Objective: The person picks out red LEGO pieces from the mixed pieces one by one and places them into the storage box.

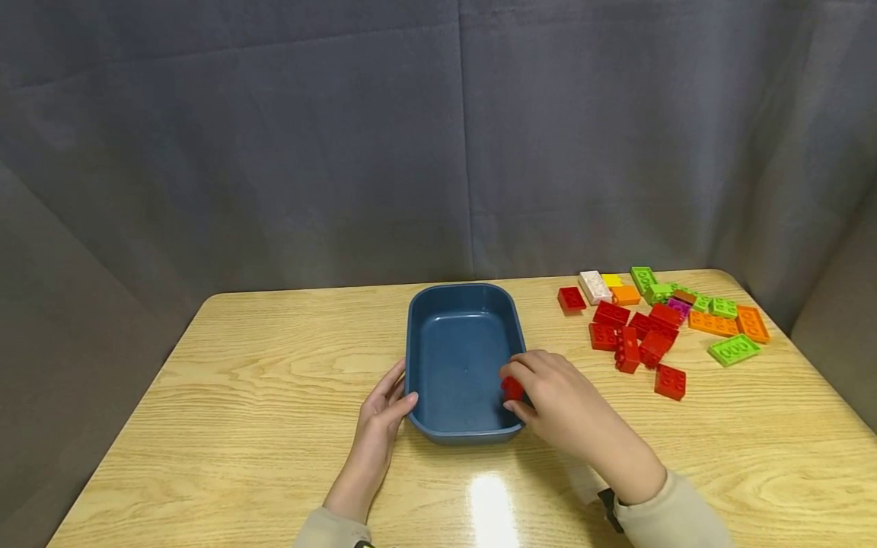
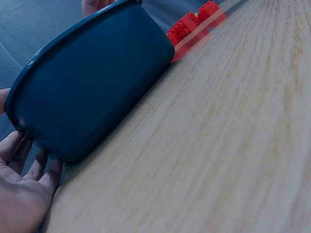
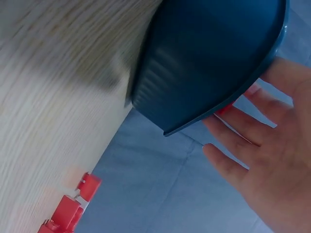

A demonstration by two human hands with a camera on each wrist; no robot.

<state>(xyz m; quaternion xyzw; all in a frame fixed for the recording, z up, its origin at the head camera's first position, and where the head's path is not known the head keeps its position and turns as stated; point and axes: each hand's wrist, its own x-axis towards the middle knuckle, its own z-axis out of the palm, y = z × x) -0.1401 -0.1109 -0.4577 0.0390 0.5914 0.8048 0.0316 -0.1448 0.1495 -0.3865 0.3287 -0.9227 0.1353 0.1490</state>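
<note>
A deep blue plastic bin [image 1: 466, 435] stands on the wooden table, and its floor shows bare apart from where the right hand reaches in. My left hand [image 1: 380, 415] grips its near left side, thumb over the rim and fingers spread along the outer wall; those fingers also show against the bin [image 2: 92, 82] in the left wrist view. Over the right rim, my right hand [image 1: 555, 392] pinches a red toy building brick [image 1: 511, 388] between thumb and fingers, inside the bin. Only a sliver of this brick [image 3: 224, 108] shows past the rim in the right wrist view.
Several loose red bricks [image 1: 626, 350] lie right of the bin. Behind and beyond them are a white brick [image 1: 594, 287], green bricks [image 1: 735, 349], orange bricks [image 1: 712, 323], and a yellow one [image 1: 612, 280]. A grey curtain [image 1: 329, 167] hangs behind the table [image 1: 260, 411].
</note>
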